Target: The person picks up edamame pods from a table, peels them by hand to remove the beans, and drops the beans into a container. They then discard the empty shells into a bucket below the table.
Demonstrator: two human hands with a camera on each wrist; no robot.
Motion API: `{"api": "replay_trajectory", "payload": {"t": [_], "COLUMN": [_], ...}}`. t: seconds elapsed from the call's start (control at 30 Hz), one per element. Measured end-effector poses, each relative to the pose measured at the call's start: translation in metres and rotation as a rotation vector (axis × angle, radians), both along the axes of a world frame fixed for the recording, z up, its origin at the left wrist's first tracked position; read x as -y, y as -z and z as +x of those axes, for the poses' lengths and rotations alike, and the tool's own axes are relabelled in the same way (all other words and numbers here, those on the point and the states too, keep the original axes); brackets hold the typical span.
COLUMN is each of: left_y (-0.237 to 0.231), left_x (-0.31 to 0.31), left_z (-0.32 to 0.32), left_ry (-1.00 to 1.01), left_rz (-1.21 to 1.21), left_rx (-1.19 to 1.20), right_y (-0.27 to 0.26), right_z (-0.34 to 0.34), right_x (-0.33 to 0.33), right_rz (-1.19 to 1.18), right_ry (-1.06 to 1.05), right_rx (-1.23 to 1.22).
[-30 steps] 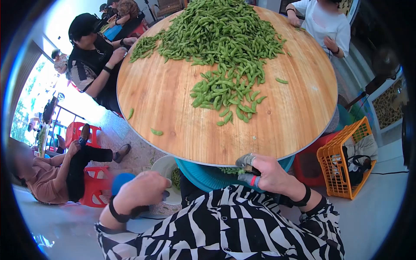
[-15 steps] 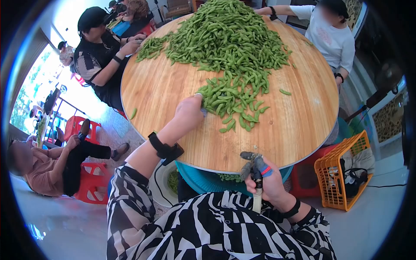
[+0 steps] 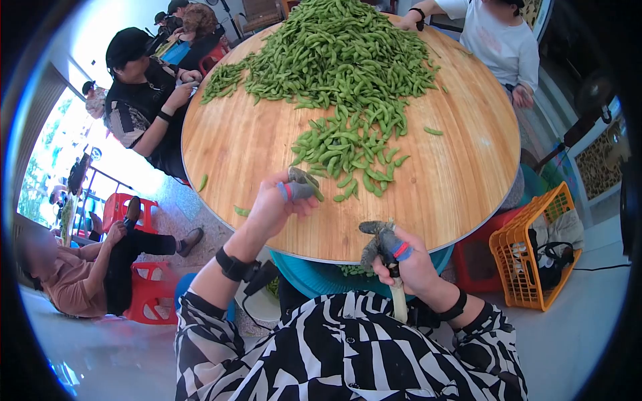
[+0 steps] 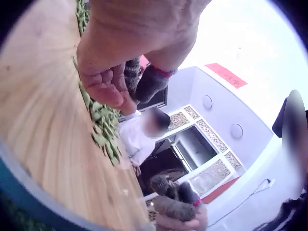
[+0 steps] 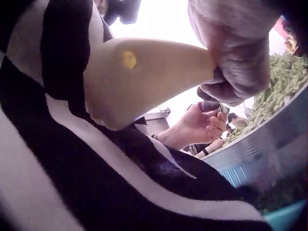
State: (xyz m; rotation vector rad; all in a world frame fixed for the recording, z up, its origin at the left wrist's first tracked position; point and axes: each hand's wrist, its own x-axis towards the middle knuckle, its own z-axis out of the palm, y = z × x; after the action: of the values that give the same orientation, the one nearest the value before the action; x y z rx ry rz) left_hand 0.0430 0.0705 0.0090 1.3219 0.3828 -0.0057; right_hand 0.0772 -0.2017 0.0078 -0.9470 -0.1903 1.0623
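My left hand (image 3: 273, 204) is above the near part of the round wooden table (image 3: 234, 154). Between its grey-covered thumb and finger it pinches a green soybean pod (image 3: 319, 196). Close to the table's near edge, my right hand (image 3: 416, 269) grips a tool with a pale, flared handle (image 5: 149, 72); its other end is hidden among the fingers, so I cannot tell its kind. Grey covers with coloured bands wrap the right thumb and finger too. Just beyond the left hand lies a loose spread of pods (image 3: 341, 150), running back into a tall pile (image 3: 341, 60).
Below the table's near edge sits a teal basin (image 3: 294, 271) with green bits in it, beside a pale bucket (image 3: 257, 304). An orange crate (image 3: 528, 247) stands at right. People sit at the table's left and right; red stools (image 3: 144, 294) are at left.
My left hand went from low at left up to the spread of pods, then drew back towards me with a pod. The right hand turned, bringing the pale handle into sight.
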Motion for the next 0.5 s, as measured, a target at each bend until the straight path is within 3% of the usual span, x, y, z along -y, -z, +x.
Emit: {"api": "replay_trajectory", "payload": {"t": [0.03,0.13,0.17,0.23,0.3,0.5], "left_y": [0.001,0.007,0.005,0.006,0.009,0.007], "left_x": [0.006,0.027,0.036,0.053,0.059,0.065], "left_z": [-0.002,-0.004,-0.005,-0.01,-0.013,-0.021], "left_ry": [0.018,0.058,0.055,0.066,0.107,0.194], "left_rz": [-0.19,-0.216,-0.089,-0.075,-0.058,0.02], "left_rx": [0.027,0.102,0.143,0.208,0.286,0.249], "right_y": [0.001,0.007,0.009,0.012,0.013,0.014], "right_z": [0.001,0.001,0.001,0.002,0.003,0.006], "right_x": [-0.001,-0.009,-0.011,-0.013,-0.014,-0.014], "right_rz": [-0.003,-0.024,-0.048,-0.077,-0.025,0.018], "right_ry": [0.005,0.016,0.013,0.015,0.023,0.02], "right_rx": [-0.003,0.08,0.078,0.071,-0.128,-0.129]}}
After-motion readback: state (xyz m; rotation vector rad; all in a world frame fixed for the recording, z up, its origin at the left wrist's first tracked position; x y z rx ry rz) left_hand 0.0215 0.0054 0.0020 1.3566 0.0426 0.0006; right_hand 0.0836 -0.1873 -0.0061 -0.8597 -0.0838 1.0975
